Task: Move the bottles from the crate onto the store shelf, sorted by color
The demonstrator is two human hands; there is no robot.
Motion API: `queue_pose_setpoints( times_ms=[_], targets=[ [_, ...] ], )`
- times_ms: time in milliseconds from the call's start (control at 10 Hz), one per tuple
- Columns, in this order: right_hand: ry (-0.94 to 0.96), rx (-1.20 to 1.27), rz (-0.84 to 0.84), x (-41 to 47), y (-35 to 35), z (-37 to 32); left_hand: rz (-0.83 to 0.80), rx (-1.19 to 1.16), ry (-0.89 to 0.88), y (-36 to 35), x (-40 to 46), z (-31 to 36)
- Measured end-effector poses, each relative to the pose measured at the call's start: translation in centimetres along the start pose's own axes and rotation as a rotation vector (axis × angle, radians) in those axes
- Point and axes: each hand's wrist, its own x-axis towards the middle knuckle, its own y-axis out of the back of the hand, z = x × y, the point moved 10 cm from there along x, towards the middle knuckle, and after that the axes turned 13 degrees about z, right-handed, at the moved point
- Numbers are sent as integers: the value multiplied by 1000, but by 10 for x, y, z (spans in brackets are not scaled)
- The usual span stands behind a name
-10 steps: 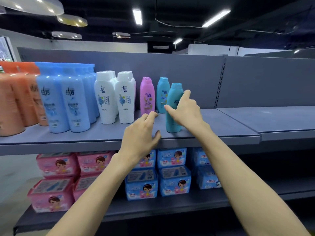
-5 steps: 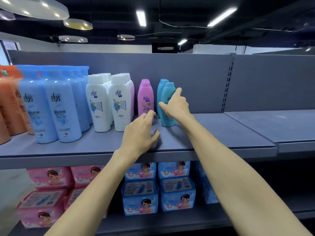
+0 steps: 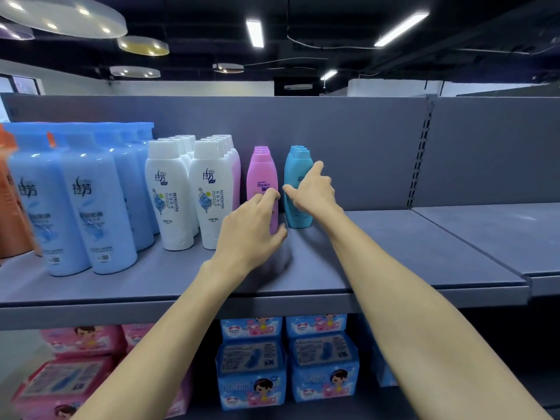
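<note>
From the head view, both bare forearms are seen stretched forward and upward over the grey store shelf [image 3: 378,268]. The left hand [image 3: 251,228] is laid against the front pink bottle [image 3: 262,183], its fingers bent around the lower part and its thumb set at the base. The right hand [image 3: 312,192] is spread on the front teal bottle [image 3: 298,189], index finger raised along its side, thumb pointed left across its front. Pink and teal rows are stood upright, side by side, near the shelf's back panel, right of the white bottles [image 3: 194,192]. Large blue bottles [image 3: 75,201] are lined up farther left
</note>
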Motion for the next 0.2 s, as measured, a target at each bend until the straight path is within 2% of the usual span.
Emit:
queue_pose_setpoints(
  times_ms=[200],
  targets=[
    [-50,-20,-68,-21,-5,18,-68,41,8,-4,1,1]
  ],
)
